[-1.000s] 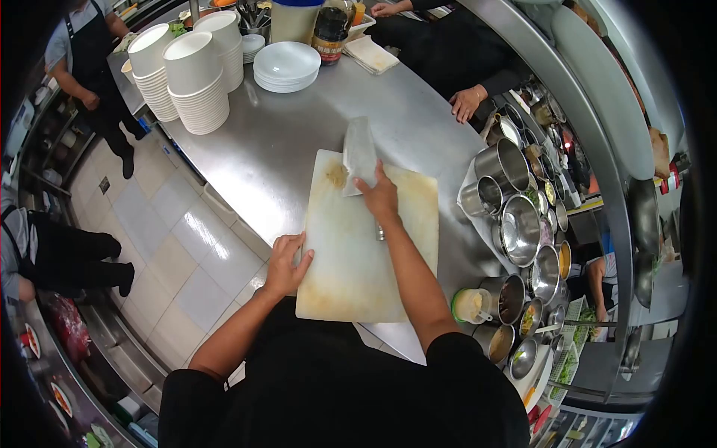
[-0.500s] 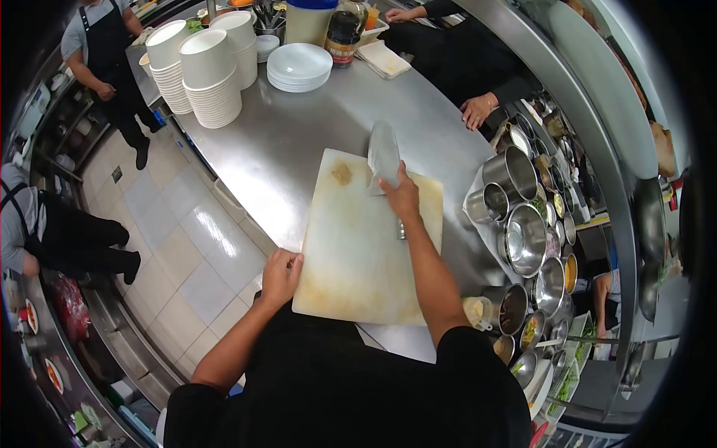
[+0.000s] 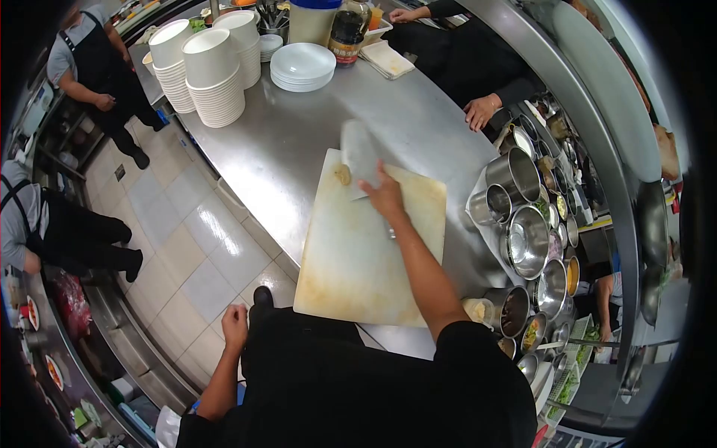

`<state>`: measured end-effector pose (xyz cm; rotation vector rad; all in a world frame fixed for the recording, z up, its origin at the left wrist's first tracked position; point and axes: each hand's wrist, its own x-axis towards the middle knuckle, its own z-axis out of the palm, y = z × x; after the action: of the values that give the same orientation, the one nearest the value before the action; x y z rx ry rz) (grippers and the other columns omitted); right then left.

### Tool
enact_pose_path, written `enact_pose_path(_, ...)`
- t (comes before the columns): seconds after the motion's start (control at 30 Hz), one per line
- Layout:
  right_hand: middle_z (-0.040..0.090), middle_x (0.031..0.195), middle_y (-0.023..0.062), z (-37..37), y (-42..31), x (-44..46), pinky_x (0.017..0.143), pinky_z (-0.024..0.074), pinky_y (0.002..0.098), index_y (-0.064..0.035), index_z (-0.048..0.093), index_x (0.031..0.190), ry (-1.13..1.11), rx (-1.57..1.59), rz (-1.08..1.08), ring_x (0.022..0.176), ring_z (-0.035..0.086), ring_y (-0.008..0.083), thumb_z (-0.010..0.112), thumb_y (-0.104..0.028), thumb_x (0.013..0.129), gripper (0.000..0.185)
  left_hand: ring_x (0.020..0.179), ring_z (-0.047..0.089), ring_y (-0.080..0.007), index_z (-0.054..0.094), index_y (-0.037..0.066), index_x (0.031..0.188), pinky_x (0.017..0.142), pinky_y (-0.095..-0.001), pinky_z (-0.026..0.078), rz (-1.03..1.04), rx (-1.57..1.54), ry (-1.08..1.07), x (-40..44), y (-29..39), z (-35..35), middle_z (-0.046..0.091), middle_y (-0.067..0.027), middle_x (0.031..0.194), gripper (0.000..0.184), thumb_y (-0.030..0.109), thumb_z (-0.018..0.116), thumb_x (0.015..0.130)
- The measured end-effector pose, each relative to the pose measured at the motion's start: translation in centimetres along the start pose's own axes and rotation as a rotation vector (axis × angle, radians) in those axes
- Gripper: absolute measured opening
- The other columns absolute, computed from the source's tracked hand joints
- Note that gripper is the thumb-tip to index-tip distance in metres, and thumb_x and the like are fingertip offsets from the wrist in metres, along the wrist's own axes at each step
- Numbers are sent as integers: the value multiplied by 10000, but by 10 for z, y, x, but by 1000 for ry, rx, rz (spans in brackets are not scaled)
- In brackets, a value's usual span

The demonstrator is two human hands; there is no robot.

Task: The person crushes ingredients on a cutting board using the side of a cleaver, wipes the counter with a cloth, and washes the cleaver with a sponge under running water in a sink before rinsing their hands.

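Steel counter [image 3: 276, 164] before you. Cutting board [image 3: 358, 261] on it, right in front of your body. Cleaver [image 3: 358, 153] reaches across board's far edge, blurred; cannot tell whether it touches board. Your right hand [image 3: 386, 194] clamped on cleaver, thumb along its flat side. Your left hand [image 3: 234, 325] off board, low at your left, fingers curled together. Small tan heap [image 3: 342, 175] on board's far left corner, just beside cleaver.

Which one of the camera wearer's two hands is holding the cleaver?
It is the right hand, extended over the cutting board with the cleaver; the left hand is curled, apart from the board.
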<state>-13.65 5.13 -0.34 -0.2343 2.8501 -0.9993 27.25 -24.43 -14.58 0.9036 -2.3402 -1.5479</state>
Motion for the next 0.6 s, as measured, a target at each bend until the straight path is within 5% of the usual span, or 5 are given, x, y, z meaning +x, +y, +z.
enact_pose_path(0.07, 579, 1337, 246, 28, -34, -8, 1028, 453, 379, -10, 323, 1510, -127, 172, -91, 1242, 578, 332, 766, -412, 831, 904, 584, 470, -133, 591, 0, 748, 565, -320, 413, -132, 103, -13, -13, -15, -21, 529, -37, 626, 305, 203, 600, 974)
enact_pose_path(0.1, 696, 1114, 219, 72, -26, -2, 816, 548, 352, 5, 315, 1513, -64, 232, -299, 966, 699, 272, 777, -398, 832, 917, 584, 470, -133, 591, 0, 748, 565, -320, 413, -124, 106, -15, -15, -27, -32, 529, -37, 626, 305, 203, 600, 974)
enact_pose_path(0.17, 651, 761, 96, 63, -104, -39, 524, 491, 301, 10, 304, 1521, -511, 612, -5, 591, 597, 145, 781, -382, 839, 920, 593, 534, -149, 606, 1, 748, 596, -325, 452, -183, 181, 41, -20, -49, -50, 588, -63, 635, 318, 229, 595, 970)
enact_pose_path(0.23, 519, 711, -13, 86, -154, -64, 427, 364, 250, 10, 261, 1537, -663, 765, 22, 523, 413, 48, 772, -361, 863, 924, 621, 602, -179, 623, -2, 764, 632, -342, 490, -233, 203, 98, -32, -53, -70, 643, -100, 669, 309, 236, 588, 958)
enact_pose_path(0.6, 539, 779, -39, 180, -293, -126, 417, 426, 240, -132, 339, 1540, -792, 848, -16, 502, 473, 68, 528, -255, 1008, 577, 951, 687, -375, 715, -15, 972, 880, -426, 529, -533, 411, -321, -87, -127, -136, 698, -261, 968, 298, 200, 558, 838)
